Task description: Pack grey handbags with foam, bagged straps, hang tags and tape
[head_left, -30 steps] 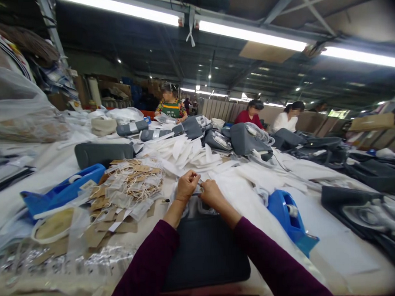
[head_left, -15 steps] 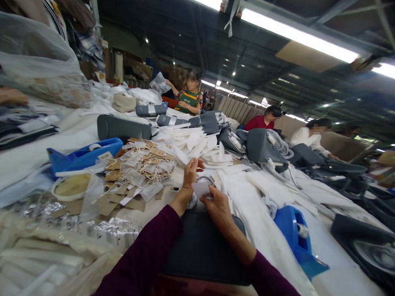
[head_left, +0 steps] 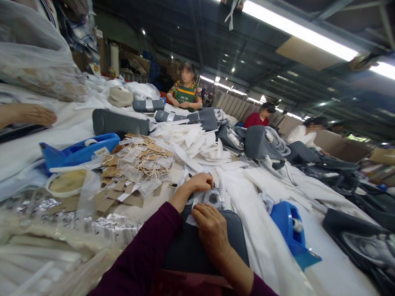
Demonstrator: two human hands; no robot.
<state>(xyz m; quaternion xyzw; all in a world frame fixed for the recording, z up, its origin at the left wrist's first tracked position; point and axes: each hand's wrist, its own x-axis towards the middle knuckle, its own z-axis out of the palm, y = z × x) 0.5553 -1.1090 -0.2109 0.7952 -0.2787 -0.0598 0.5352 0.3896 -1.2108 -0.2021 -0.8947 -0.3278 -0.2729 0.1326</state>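
A dark grey bag (head_left: 185, 246) lies flat in front of me, close to the table's near edge. My left hand (head_left: 199, 183) is at its far end, fingers curled beside a coil of plastic-wrapped strap or hardware (head_left: 215, 198); what those fingers grip is hidden. My right hand (head_left: 210, 224) is closed, thumb and fingers together, over a small piece of thin white sheet (head_left: 191, 220). That sheet sticks out to the left of the fingertips and rests against the bag.
Left of my hands are heaped cardboard tags (head_left: 142, 161), a roll of tape (head_left: 66, 182) and a blue tape dispenser (head_left: 81, 149). Another blue dispenser (head_left: 289, 227) stands right. White strips (head_left: 197, 143) and grey bags (head_left: 262, 141) lie beyond. Another person's hand (head_left: 35, 115) is far left.
My right hand has brought the white sheet down and nearer onto the bag. My left hand's fingers, raised before, are now lowered and curled. A person's hand reaches further in at left.
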